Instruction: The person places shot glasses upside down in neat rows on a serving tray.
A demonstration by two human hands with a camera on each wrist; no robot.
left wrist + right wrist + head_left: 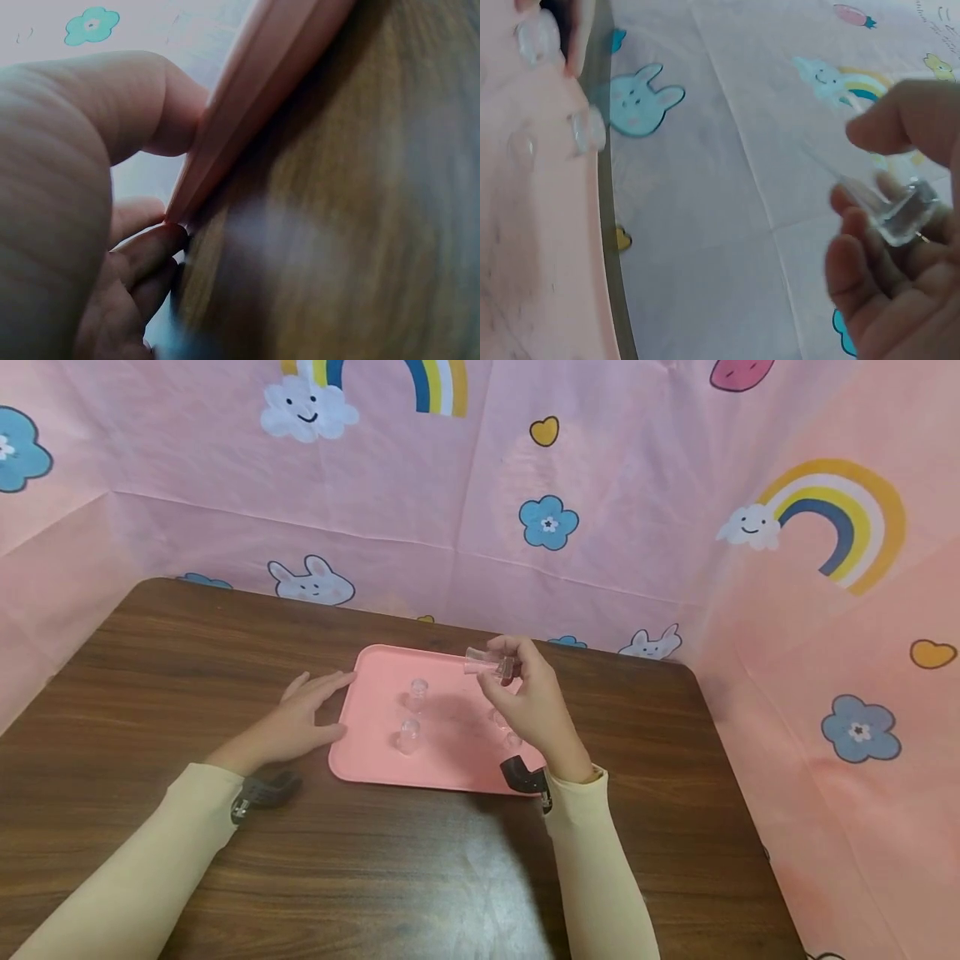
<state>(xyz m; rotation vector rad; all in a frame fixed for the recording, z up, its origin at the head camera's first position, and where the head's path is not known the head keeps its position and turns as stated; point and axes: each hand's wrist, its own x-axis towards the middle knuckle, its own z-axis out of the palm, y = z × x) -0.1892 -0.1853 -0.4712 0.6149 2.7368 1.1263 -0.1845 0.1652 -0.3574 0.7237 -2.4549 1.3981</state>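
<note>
My right hand point(536, 702) holds a small clear shot glass point(483, 663), tipped on its side, above the right part of a pink tray point(457, 768). In the right wrist view, the glass point(907, 214) shows a thick base and lies against the curled fingers. My left hand point(296, 718) rests at the tray's left edge, its thumb and fingertips touching the rim. More small clear glasses stand on the tray, including one at the back left point(417, 693) and one at the front left point(408, 735). Others on the right are partly hidden by my right hand.
The tray sits on a brown wooden table point(420, 877). Behind and to the right hangs a pink printed cloth point(630, 527), close to the table's far edge. Each wrist carries a black camera mount point(270, 789).
</note>
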